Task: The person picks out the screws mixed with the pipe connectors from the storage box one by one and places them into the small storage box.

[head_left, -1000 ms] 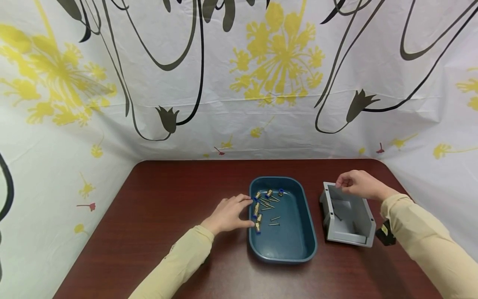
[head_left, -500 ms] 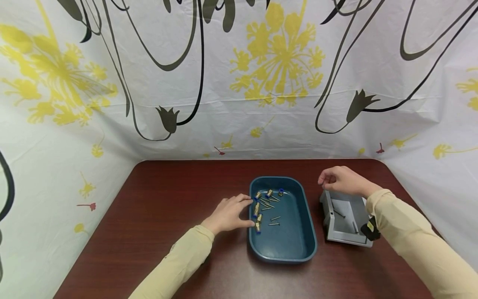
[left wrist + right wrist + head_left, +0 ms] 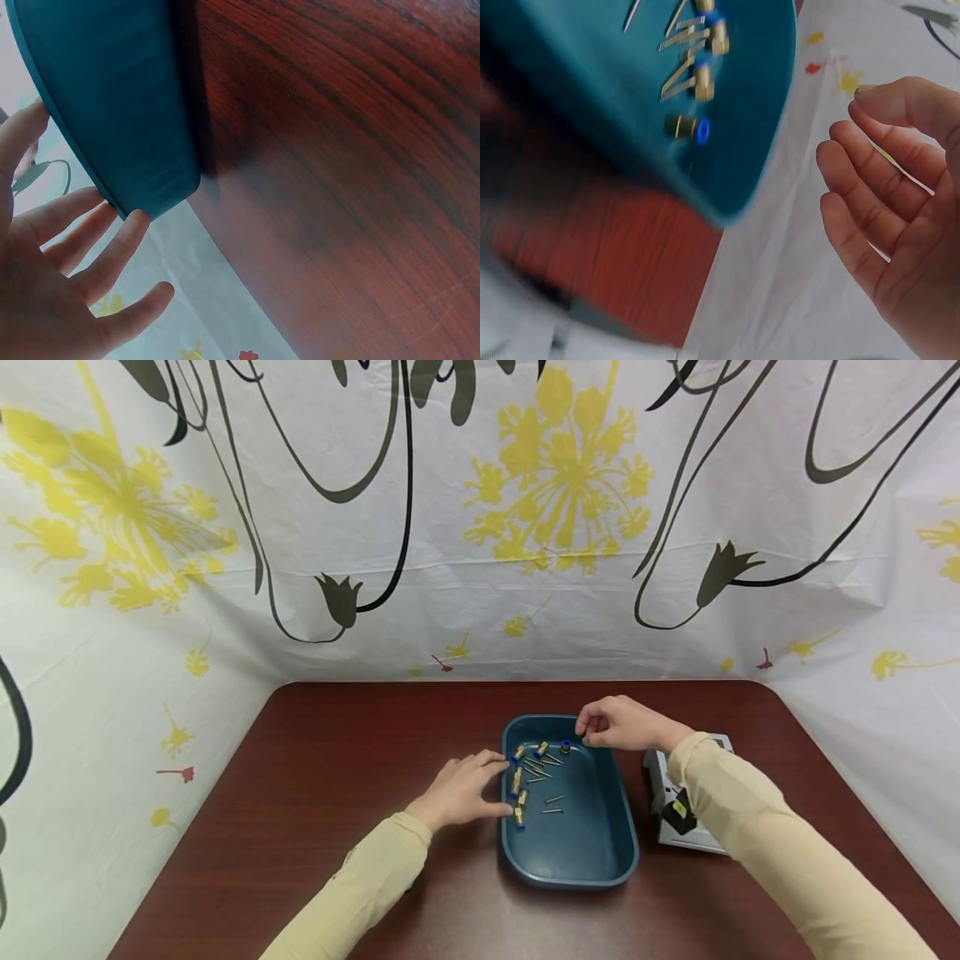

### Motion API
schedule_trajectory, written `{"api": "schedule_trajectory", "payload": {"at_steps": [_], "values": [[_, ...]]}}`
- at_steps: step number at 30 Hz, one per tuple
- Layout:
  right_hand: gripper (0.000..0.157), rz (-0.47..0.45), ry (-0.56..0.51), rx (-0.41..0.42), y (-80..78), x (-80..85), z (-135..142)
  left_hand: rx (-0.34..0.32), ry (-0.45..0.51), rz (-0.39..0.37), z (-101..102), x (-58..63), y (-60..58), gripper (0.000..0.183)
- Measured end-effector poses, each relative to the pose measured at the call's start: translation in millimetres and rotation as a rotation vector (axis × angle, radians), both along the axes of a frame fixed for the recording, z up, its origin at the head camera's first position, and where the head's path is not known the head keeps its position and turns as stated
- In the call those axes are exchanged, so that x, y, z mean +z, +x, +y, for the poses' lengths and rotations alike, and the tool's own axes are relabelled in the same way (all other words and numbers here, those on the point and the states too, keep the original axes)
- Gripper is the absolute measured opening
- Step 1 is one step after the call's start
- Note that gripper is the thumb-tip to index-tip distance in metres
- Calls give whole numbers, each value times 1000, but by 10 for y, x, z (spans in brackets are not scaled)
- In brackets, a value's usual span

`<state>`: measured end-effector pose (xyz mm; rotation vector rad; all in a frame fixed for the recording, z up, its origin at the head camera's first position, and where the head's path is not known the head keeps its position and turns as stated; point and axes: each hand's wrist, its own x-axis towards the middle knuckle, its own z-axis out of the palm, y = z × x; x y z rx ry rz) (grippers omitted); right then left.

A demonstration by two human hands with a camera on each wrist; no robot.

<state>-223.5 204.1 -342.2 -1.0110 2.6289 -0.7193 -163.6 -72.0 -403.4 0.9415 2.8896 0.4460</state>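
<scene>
A blue plastic tray (image 3: 585,856) stands on the table. Brass push-in fittings (image 3: 517,781) with blue collars lie along its left side and far end, with several thin screws (image 3: 551,811) among them. My left hand (image 3: 459,791) has its thumb and fingertips at the tray's left rim; in the left wrist view the fingers are spread along the tray's edge (image 3: 112,112). My right hand (image 3: 626,723) hovers over the tray's far right corner, fingers loosely bent. Nothing shows between its fingers in the right wrist view, where one fitting (image 3: 682,127) lies near the tray's corner.
A grey plastic bin (image 3: 693,839) stands right of the tray, mostly hidden under the right sleeve (image 3: 750,827). The dark red wooden table (image 3: 360,735) ends at a white patterned cloth (image 3: 450,593) hanging behind.
My right hand has moved left from above the grey bin to the tray's far right corner, its sleeve now covering much of the bin. My left hand has stayed at the tray's rim.
</scene>
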Motion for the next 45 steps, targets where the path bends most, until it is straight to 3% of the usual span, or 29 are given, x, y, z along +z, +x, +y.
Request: {"api": "schedule_trajectory", "payload": {"at_steps": [7,20,34,41,45], "values": [[12,-96,-13,58,8,-174,-309,-1,11,-6,-2,-8,-3,66],[14,-220,56,18,51,-449,-560,-9,15,4,-2,-3,-4,66],[13,-269,205,-44,81,-694,-646,-8,23,-7,-8,2,6,66],[17,-287,225,-87,105,-762,-686,-11,20,0,-5,-3,3,66],[18,-263,229,-71,103,-788,-697,-11,22,-2,-6,-6,1,66]]}}
